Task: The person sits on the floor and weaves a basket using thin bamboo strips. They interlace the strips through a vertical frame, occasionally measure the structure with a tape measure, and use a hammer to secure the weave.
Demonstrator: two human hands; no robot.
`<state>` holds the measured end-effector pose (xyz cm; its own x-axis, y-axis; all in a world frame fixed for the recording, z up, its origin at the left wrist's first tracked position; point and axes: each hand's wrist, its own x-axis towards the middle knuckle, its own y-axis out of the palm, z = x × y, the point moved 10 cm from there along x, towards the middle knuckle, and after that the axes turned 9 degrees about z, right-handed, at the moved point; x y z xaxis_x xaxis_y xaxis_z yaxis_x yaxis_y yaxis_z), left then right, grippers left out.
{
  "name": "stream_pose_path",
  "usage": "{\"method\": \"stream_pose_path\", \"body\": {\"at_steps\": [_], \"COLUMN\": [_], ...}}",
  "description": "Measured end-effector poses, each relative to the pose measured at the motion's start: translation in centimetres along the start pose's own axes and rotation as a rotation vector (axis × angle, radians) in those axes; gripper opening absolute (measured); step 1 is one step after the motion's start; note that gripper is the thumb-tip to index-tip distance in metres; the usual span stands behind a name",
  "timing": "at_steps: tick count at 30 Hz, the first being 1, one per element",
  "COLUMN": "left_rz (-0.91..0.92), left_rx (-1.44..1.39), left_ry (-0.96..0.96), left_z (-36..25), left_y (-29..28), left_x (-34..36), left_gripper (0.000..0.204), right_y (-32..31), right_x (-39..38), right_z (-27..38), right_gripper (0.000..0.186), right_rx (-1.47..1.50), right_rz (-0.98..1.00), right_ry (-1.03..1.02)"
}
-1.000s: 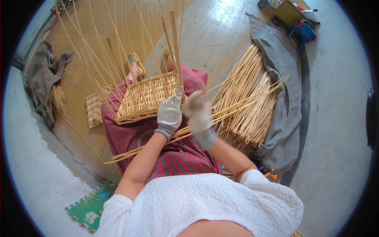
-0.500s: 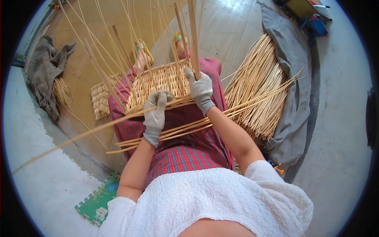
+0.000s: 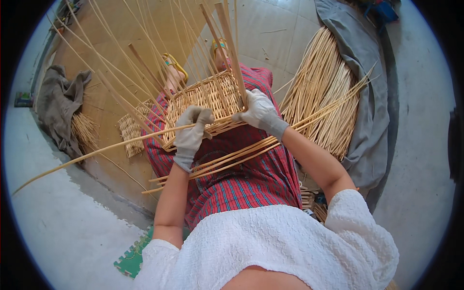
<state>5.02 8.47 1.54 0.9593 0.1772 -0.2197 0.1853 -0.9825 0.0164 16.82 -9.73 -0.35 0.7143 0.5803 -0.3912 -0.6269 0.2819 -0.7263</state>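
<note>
1. Basket [image 3: 198, 102]: on lap, on red plaid skirt [image 3: 241, 186], open side up, tilted a bit. Prob. light; stiff-ish at base and corners, w/ some give in weave. Best taken by rim or at foot of a post, not by thin stakes (prob. bendy, could kink).
2. Rod [image 3: 104, 149]: in L hand [image 3: 192, 133], long end out to left, bowed. Prob. v. light, springy, dry, not v. slippery in gloves; might crack if bent sharply. Best held close to weave, w/ free end kept clear.
3. L hand: gloved, narrow, fingers curled round rod, just at near rim.
4. R hand [image 3: 260, 111]: gloved, touching near-right corner of basket, beside foot of post. Gripping or only pressing: can't tell.
5. Counts, basket: 1 basket, 4 thick posts [image 3: 232, 53], approx. a dozen or more thin stakes [image 3: 89, 46] (overlapping, no exact no.).
6. Counts, rods: 1 in hand; approx. 3–4 spare rods [image 3: 232, 155] across lap; 1 big bundle [image 3: 319, 92] at right, too many to count.
7. Counts, other: 2 sandals [image 3: 181, 71], 1 woven panel [image 3: 133, 126] beyond left knee, 1 grey cloth [image 3: 369, 125] by bundle, 1 dark cloth [image 3: 60, 106] far left, 1 green mat [image 3: 133, 258] lower left.
</note>
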Motion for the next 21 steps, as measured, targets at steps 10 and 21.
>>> {"method": "stream_pose_path", "body": {"at_steps": [10, 21], "left_rz": [-0.205, 0.013], "left_rx": [0.254, 1.467], "left_ry": [0.508, 0.701], "left_z": [-22.1, -27.2], "left_y": [0.1, 10.8], "left_x": [14.8, 11.5], "left_gripper": [0.019, 0.026], "right_y": [1.1, 0.9], "right_x": [-1.4, -1.6], "right_z": [-1.2, -2.0], "right_gripper": [0.027, 0.021], "right_rx": [0.245, 0.264], "right_rz": [-0.456, -0.624], "right_ry": [0.028, -0.009]}}
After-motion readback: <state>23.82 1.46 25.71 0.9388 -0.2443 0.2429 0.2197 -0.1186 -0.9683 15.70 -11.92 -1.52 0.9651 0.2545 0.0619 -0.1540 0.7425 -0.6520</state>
